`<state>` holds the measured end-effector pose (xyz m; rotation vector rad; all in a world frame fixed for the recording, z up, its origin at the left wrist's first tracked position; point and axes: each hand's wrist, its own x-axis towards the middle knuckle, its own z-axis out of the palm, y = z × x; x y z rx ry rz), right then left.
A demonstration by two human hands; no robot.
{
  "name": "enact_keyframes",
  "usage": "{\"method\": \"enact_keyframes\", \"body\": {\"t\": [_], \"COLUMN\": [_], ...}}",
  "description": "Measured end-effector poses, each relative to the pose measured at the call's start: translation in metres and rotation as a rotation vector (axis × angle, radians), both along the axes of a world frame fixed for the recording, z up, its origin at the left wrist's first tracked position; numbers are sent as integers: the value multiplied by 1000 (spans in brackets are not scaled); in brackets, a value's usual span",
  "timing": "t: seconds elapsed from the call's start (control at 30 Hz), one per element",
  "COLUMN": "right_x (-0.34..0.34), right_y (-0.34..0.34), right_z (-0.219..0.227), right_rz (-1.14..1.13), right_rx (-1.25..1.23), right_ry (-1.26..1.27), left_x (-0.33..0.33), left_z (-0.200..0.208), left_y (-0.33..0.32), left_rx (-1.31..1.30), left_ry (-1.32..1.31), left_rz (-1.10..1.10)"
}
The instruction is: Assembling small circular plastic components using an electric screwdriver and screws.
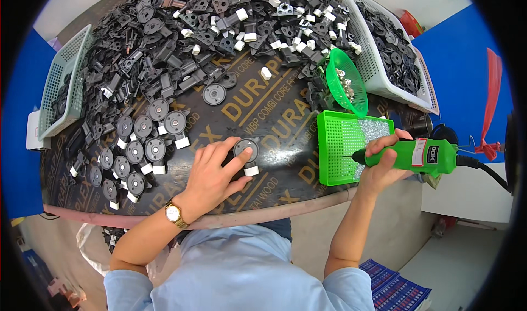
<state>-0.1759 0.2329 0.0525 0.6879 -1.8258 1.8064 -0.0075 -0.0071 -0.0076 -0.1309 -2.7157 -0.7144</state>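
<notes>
Wheel (247,144) lies on the table (299,173), its left edge hidden by my left hand (213,167), palm down, fingers spread, one fingertip on its face. My right hand (382,160) curls around the driver (442,157), partly covering it, its thin bit hard to make out over the tray (334,171).

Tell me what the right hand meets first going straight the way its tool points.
Likely the green tray's left wall, though depth is unclear: the green tool may clear it.
</notes>
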Motion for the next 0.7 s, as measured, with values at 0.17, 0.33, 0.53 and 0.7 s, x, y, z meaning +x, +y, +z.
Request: {"method": "enact_keyframes", "body": {"t": [0.17, 0.33, 0.53, 0.7], "right_x": [4, 27, 49, 54], "right_y": [-7, -64, -139, -148], "right_z": [20, 35, 17, 11], "right_rz": [88, 434, 746, 713], "right_rx": [-108, -290, -196, -104], "right_ry": [-37, -77, -56, -114], "left_x": [2, -1, 0, 0], "left_z": [0, -4, -8, -7], "left_y": [-1, 0, -1, -3], "left_rx": [-6, 16, -20, 0], "left_ry": [11, 49, 91, 80], "left_rz": [26, -10, -6, 0]}}
